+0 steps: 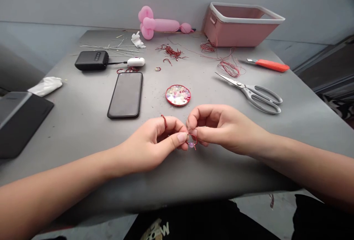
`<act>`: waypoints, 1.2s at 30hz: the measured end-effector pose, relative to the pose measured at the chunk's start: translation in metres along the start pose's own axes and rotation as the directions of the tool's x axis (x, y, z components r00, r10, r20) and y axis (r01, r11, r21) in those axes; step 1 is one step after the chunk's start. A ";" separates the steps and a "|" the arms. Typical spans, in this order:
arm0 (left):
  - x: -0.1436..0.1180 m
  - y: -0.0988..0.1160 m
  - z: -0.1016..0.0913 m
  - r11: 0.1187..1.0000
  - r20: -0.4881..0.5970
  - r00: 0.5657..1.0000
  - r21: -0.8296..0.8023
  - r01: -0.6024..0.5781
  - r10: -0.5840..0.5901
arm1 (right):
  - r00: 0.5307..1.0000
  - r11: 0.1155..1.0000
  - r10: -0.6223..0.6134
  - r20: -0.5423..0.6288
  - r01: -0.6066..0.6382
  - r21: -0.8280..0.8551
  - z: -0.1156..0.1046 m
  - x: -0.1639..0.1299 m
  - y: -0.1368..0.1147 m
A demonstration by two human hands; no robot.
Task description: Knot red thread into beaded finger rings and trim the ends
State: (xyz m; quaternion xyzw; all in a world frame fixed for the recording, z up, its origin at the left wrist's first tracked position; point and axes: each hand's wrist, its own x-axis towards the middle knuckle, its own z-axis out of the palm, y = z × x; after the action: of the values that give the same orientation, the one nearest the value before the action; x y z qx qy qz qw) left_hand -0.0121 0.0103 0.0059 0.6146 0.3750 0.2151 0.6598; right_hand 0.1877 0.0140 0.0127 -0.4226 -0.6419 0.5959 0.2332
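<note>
Between my two hands is a small loop of red cord (196, 139) with a pale purple bead (191, 144) threaded at its lower side. My left hand (159, 140) pinches the loop's left side between thumb and index finger, and wears a red cord ring (165, 121). My right hand (221, 127) is closed at the loop's upper right, its fingertips on the cord. Just beyond the hands lies a round red-rimmed dish (178, 95) of small pearly and coloured beads. The far fingers of both hands are partly hidden.
Scissors (249, 92) and a red-handled cutter (271, 65) lie right, near tangled red cord (230, 68). Left are a phone (125, 95), a black power bank (92, 60) and a dark box (22, 122). Behind stand a pink bin (238, 31) and a pink balloon (166, 25).
</note>
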 end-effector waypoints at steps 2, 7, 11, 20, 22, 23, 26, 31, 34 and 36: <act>0.001 0.000 -0.001 1.000 0.014 1.000 -0.014 0.009 -0.008 | 0.986 0.981 -0.154 -0.066 0.145 -0.127 0.001 0.000 0.003; 0.002 0.002 -0.002 0.997 0.039 0.998 -0.060 0.048 -0.046 | 0.687 0.476 -0.726 0.005 0.508 -0.718 -0.001 -0.006 0.013; -0.001 0.001 -0.001 0.996 -0.008 0.999 -0.077 -0.034 0.033 | 0.711 0.505 -0.703 0.011 0.510 -0.696 0.000 -0.006 0.014; -0.009 -0.001 0.005 0.774 -0.079 0.920 0.570 -0.274 0.384 | 0.980 0.968 -0.194 0.046 0.199 -0.154 -0.002 -0.005 0.007; -0.010 -0.001 0.005 0.723 -0.078 0.914 0.640 -0.260 0.398 | 0.985 0.989 -0.124 0.119 0.132 -0.061 -0.006 -0.004 0.006; -0.010 -0.001 0.005 0.717 -0.079 0.914 0.648 -0.256 0.398 | 0.981 0.992 -0.120 0.155 0.125 -0.023 -0.007 -0.002 0.006; -0.010 0.002 0.002 0.778 -0.064 0.931 0.572 -0.260 0.358 | 0.955 0.974 -0.227 0.189 0.224 0.037 -0.009 0.003 0.009; -0.006 0.005 -0.002 0.958 -0.011 0.991 0.255 -0.127 0.134 | 0.873 0.861 -0.477 0.104 0.488 -0.141 -0.005 0.007 0.018; -0.003 0.006 -0.002 0.993 -0.034 0.998 0.112 -0.046 0.050 | 0.869 0.844 -0.494 0.043 0.490 -0.219 -0.004 0.005 0.020; -0.002 0.007 -0.001 1.000 -0.019 1.000 -0.002 0.005 -0.005 | 0.869 0.835 -0.494 -0.008 0.472 -0.282 -0.004 0.003 0.021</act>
State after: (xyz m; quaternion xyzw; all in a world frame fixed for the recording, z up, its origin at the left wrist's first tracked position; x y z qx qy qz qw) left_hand -0.0129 0.0108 0.0127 0.6108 0.3827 0.2197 0.6574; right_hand 0.1949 0.0177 -0.0071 -0.2982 -0.7930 0.4067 0.3417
